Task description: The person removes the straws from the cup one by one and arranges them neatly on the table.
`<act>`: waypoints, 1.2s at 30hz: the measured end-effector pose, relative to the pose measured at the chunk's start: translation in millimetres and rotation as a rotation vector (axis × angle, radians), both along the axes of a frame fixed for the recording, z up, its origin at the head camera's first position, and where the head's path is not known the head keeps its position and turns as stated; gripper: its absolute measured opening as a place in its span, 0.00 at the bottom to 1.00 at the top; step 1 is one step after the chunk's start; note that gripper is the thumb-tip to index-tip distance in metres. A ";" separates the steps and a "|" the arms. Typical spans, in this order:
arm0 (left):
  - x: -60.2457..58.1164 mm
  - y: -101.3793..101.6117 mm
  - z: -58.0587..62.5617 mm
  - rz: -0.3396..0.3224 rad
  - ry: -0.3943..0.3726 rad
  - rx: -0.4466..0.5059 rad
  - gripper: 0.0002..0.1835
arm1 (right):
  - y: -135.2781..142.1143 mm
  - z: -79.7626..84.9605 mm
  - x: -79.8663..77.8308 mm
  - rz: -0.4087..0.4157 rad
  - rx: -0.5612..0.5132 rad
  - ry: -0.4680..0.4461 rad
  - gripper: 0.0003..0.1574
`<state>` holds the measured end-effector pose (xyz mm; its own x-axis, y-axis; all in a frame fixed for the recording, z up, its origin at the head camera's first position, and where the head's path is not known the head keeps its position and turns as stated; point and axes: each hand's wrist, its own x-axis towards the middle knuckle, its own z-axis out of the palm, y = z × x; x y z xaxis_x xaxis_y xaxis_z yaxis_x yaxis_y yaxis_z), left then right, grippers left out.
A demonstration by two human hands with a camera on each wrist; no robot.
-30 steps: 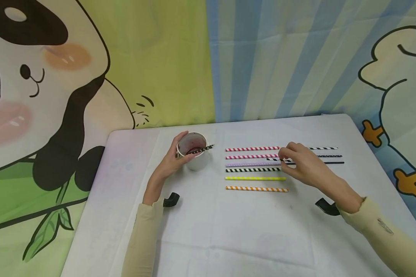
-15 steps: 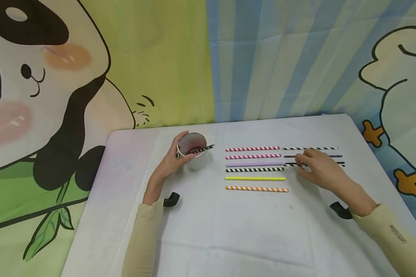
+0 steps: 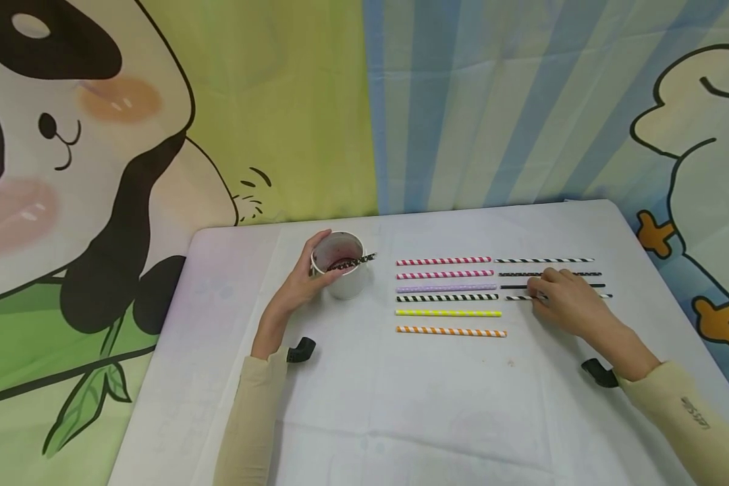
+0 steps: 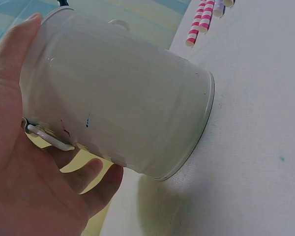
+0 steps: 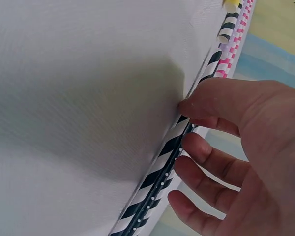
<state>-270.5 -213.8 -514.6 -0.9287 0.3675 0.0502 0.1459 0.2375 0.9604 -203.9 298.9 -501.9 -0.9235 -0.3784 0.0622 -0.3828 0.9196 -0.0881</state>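
Note:
My left hand holds a white cup near the table's back edge, thumb and fingers around its side. In the left wrist view, small loops stick out from the cup. One black patterned straw leans out over its rim. Over on the right, my right hand pinches a black-and-white striped straw lying on the table. The right wrist view shows thumb and index finger at this striped straw, other fingers loosely bent beside it. Above it lie a plain black straw, a black dotted straw and another striped straw.
Left of these lies a column of paper straws: two red-striped straws, a lilac straw, a black-striped straw, a yellow straw and an orange-striped straw. A white cloth covers the table; a printed curtain stands behind.
My right hand has carried the striped straw rightward and set it below the plain black straw, then shifted slightly toward me with it. My left hand and the cup have stayed put.

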 end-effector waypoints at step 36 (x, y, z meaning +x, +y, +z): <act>0.9 0.2 -0.9 0.007 -0.023 -0.001 0.44 | -13.5 17.5 -3.4 -0.079 -0.039 -0.101 0.13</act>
<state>-269.5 -213.6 -515.6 -0.9321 0.3610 0.0290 0.1225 0.2391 0.9632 -207.2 285.4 -484.4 -0.9525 -0.3038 -0.0191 -0.2972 0.9416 -0.1583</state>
